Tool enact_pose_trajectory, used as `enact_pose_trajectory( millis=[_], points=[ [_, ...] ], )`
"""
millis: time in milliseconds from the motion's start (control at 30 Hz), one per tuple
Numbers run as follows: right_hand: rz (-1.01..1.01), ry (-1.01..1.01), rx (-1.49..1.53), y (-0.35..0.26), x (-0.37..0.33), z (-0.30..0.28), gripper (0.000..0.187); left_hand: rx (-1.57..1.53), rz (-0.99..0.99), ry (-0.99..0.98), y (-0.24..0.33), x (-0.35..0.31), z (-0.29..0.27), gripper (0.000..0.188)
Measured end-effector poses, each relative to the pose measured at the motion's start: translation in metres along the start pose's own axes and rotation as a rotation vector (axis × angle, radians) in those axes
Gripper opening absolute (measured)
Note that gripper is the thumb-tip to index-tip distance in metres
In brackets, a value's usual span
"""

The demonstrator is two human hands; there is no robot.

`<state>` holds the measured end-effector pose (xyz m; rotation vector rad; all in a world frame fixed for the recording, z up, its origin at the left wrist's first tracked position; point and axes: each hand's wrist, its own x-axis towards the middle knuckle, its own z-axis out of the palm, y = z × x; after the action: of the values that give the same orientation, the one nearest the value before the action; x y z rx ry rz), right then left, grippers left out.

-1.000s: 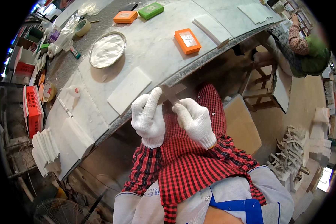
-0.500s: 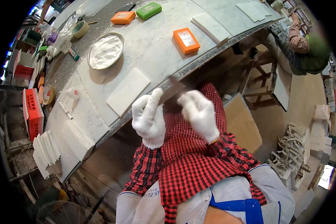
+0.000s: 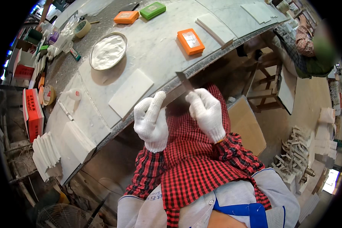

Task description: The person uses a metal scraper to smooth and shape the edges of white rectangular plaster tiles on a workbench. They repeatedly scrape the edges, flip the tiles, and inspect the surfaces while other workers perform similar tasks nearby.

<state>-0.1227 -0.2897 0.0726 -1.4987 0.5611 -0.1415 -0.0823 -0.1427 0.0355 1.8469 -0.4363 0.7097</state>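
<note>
Both my hands wear white knitted gloves and are held in front of the table edge. My right hand [image 3: 207, 110] is closed around a scraper [image 3: 184, 81], its metal blade pointing up and left. My left hand [image 3: 151, 123] is closed, with one finger stretched up along a flat grey blade [image 3: 174, 94] that reaches toward the scraper. How the left fingers grip this blade is partly hidden. On the table beyond my left hand lies a white rectangular tile [image 3: 131, 93]. Behind the tile stands a round metal bowl [image 3: 126, 49] filled with white paste [image 3: 108, 52].
Orange blocks [image 3: 190, 41] and a green one [image 3: 152, 11] lie on the stone table [image 3: 159, 49]. Stacked white tiles [image 3: 45, 155] stand at the left end. A wooden stool [image 3: 271, 83] and a co-worker [image 3: 311, 49] are at the right. White offcuts [image 3: 292, 155] lie on the floor.
My right hand has shifted slightly down and right, and the scraper in it, blurred before, now shows clearly. My left hand has hardly moved.
</note>
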Motion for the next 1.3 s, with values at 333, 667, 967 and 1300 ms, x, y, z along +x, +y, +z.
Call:
enact_pose_trajectory(
  millis=[333,667,967,1300],
  points=[
    [-0.191,-0.147,-0.097,0.011,-0.02,0.022,0.014,-0.026,-0.042,-0.001,-0.002,0.001,0.004,0.047],
    [0.01,-0.113,-0.112,-0.001,0.003,0.01,0.022,-0.482,-1.022,-0.234,0.018,0.022,-0.021,0.036],
    [-0.201,-0.317,-0.322,-0.066,0.04,0.031,0.021,-0.471,-1.088,0.004,-0.026,0.018,-0.068,0.036],
    [-1.049,-0.277,-1.369,-0.075,0.206,0.145,0.028,-0.936,-1.299,-0.075,-0.012,-0.004,-0.064,0.04]
  ],
)
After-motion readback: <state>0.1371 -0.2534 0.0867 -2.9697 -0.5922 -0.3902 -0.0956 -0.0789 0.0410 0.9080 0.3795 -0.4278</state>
